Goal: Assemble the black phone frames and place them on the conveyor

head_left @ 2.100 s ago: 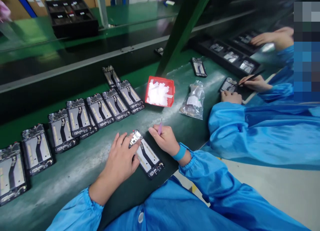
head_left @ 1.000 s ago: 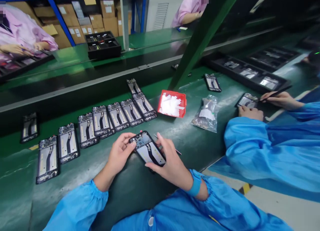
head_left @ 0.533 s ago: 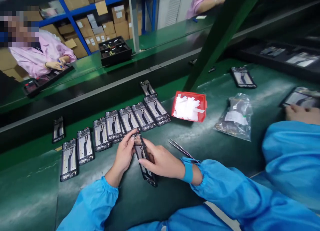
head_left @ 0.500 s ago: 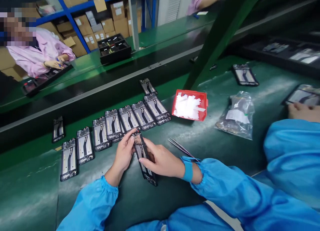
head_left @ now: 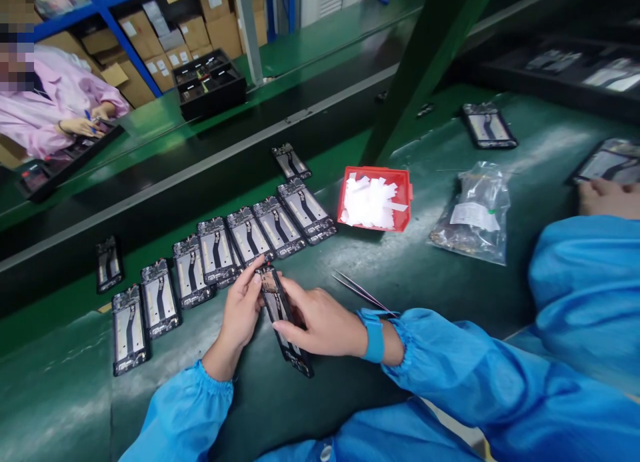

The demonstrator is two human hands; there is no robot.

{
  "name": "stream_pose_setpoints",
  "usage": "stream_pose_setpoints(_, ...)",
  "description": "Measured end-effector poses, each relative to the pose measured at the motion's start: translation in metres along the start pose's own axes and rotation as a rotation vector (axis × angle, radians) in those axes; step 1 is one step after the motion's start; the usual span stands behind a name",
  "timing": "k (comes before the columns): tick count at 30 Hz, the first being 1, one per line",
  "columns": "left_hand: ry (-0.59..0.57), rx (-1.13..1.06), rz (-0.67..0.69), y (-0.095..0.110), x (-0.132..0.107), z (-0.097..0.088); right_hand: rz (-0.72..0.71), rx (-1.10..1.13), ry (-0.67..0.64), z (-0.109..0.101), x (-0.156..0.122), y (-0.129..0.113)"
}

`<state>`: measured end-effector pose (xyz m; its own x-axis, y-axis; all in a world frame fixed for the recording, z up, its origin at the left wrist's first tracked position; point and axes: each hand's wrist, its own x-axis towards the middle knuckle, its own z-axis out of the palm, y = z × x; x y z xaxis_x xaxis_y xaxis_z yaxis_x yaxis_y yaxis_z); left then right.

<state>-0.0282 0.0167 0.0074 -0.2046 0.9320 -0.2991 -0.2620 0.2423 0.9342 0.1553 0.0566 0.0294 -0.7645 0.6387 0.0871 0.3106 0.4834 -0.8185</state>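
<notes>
An opened phone body (head_left: pixel 283 319) with its inner board and dark ribbon cable showing is held tilted between my two hands, above the green bench. My left hand (head_left: pixel 241 309) pinches its upper left corner with thumb and fingers. Along the right edge, my right hand (head_left: pixel 320 319) wraps round it, the thumb lying over the front; its other fingers are partly hidden. Just beyond, several similar phone bodies (head_left: pixel 250 235) lie in a slanting row. Metal tweezers (head_left: pixel 363 292) rest on the bench by my right wrist, which wears a blue band (head_left: pixel 373 335).
A red bin (head_left: pixel 407 199) of white paper strips stands beyond my hands. Right of it lie a clear bag (head_left: pixel 475 215) of parts and another phone body (head_left: pixel 489 127). A co-worker's hand (head_left: pixel 610 197) touches a phone at far right. A green post (head_left: pixel 425 69) slants over the bench.
The view has shifted slightly, so the bench things sit a little differently in the picture. Both hands keep the same hold on the phone body.
</notes>
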Motion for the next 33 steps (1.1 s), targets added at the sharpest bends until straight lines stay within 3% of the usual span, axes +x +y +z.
stream_pose_setpoints(5, -0.076, 0.037, 0.017, -0.001, -0.003, 0.000, -0.049, 0.068, -0.043, 0.004, -0.002, -0.002)
stream_pose_setpoints(11, 0.009, 0.240, 0.113, -0.003, -0.008, 0.004, -0.050, 0.050, -0.015, 0.012, -0.007, -0.003)
stream_pose_setpoints(33, -0.054, 0.257, 0.133, -0.011, -0.007, -0.001, -0.055, 0.090, -0.063, 0.013, -0.011, 0.003)
